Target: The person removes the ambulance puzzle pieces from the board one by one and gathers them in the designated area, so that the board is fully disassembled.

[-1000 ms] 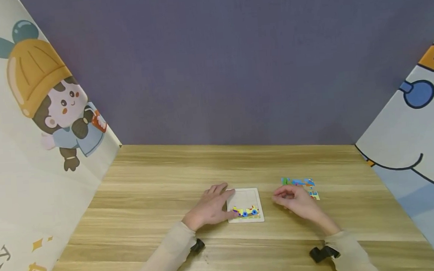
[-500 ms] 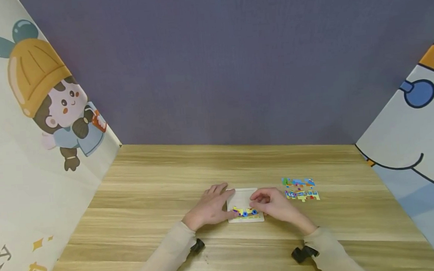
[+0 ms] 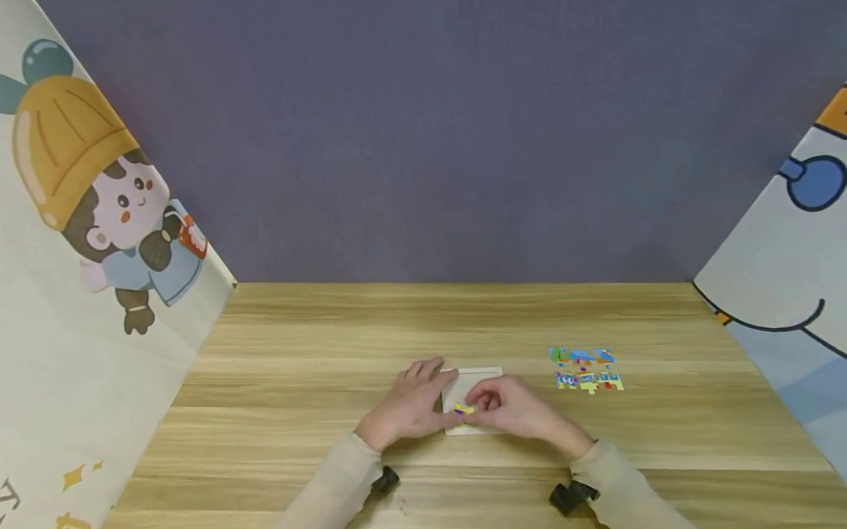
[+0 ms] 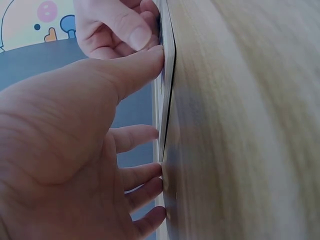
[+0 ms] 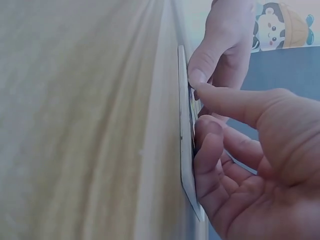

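Observation:
A small white puzzle tray [image 3: 483, 372] lies flat on the wooden table, with yellow and purple puzzle pieces [image 3: 462, 411] along its near edge. My left hand [image 3: 410, 404] lies over the tray's left edge, fingers spread and nearly straight. Its thumb [image 4: 142, 62] rests on the near left corner. From the right, my right hand [image 3: 512, 407] reaches over the tray with curled fingers, thumb near the left thumb. In the right wrist view its thumb [image 5: 225, 102] and curled index finger [image 5: 207, 140] are right at the pieces. I cannot tell whether they pinch one.
Several loose puzzle pieces [image 3: 586, 369], blue, green, yellow and red, lie in rows to the right of the tray. A dark blue-grey wall [image 3: 416, 135] rises behind the wooden table [image 3: 312, 344], and printed cartoon panels flank it.
My right hand has moved left from beside the loose pieces onto the tray and now hides the lower right of it. The left hand has stayed in place.

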A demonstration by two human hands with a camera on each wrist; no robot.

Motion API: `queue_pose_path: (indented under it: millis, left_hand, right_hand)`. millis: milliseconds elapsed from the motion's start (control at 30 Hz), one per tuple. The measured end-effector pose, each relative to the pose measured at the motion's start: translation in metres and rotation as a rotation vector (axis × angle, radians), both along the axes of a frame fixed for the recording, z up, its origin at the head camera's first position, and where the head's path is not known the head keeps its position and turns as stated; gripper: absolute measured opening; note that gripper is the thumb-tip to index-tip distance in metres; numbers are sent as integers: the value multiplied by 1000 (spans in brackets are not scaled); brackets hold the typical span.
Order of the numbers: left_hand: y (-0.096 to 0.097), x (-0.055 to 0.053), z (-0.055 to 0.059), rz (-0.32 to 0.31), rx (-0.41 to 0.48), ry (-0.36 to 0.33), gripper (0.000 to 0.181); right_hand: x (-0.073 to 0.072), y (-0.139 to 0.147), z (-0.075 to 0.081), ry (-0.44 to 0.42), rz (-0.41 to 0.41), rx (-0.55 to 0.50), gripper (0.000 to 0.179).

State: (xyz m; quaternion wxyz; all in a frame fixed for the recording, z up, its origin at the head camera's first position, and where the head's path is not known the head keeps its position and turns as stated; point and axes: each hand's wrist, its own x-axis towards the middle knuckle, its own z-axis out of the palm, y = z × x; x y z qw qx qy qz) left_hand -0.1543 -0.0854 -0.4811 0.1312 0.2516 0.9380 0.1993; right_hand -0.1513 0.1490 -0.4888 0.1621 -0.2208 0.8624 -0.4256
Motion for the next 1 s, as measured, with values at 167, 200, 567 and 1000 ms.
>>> queue_pose_path:
  millis: [167,200,567,1000]
  left_hand:
    - [0,2,-1,-1,-13,-8,83]
    - [0,2,-1,-2,-16,-10,84]
    - [0,1,-2,-22,-23,-4,94]
    - [0,1,0,-15,1,-30,96]
  right_hand:
    - [0,-3,1,7,21,38,28]
    - [0,-3,1,7,24,43,27]
    - [1,-4,1,-6,35,65,27]
    - [1,-4,2,-50,13,34,29]
